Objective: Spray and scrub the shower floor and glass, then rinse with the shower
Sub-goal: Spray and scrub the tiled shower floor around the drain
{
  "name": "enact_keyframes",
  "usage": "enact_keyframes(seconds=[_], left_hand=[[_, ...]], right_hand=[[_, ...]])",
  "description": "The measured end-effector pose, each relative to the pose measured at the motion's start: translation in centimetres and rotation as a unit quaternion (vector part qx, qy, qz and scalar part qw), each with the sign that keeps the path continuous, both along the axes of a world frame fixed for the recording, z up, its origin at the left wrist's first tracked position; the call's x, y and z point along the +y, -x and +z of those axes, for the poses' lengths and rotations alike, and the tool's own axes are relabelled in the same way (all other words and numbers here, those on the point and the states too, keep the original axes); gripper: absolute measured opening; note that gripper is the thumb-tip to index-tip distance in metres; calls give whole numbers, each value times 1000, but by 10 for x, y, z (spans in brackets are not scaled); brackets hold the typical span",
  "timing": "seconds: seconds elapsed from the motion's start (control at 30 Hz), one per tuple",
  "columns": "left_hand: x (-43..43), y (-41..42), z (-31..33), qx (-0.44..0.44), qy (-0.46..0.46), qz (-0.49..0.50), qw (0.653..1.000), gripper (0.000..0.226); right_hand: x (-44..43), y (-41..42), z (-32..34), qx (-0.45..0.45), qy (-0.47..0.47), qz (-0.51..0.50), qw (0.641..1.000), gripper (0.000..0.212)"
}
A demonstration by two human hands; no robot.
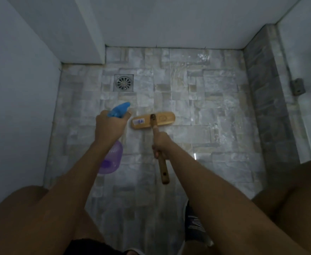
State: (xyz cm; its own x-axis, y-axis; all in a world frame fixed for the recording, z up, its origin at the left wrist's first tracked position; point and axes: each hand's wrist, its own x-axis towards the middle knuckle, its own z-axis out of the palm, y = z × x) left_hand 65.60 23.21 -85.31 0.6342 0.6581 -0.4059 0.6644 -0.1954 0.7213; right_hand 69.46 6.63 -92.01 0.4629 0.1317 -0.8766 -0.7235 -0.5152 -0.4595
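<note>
Scrub brush (153, 120) beyond right hand (161, 142)

This is a shower stall in a bathroom. The floor (188, 100) is laid in small stone-look tiles of grey and beige, wet and shiny in patches, with a square metal drain (124, 83) set into it near the back left. Plain white walls (169, 21) close it in tightly on the far side and left. A raised tiled curb (265, 89) runs along the right, beside a pale panel (309, 52) carrying a metal bracket (297, 86).
</note>
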Motion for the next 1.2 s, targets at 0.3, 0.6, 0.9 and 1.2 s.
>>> enact_keyframes(seconds=[0.3,0.6,0.9,1.2], left_hand=[[-14,-47,48,5,-48,55,997,49],[24,-46,43,60,-28,113,991,40],[74,-76,31,55,37,51,996,42],[123,-58,66,27,3,-8,1000,39]], right_hand=[[-24,21,-14,22,4,1,1000,60],[75,-122,-17,1,-24,54,998,40],[44,-53,-9,-19,17,29,999,66],[120,-157,-10,-40,3,-6,999,60]])
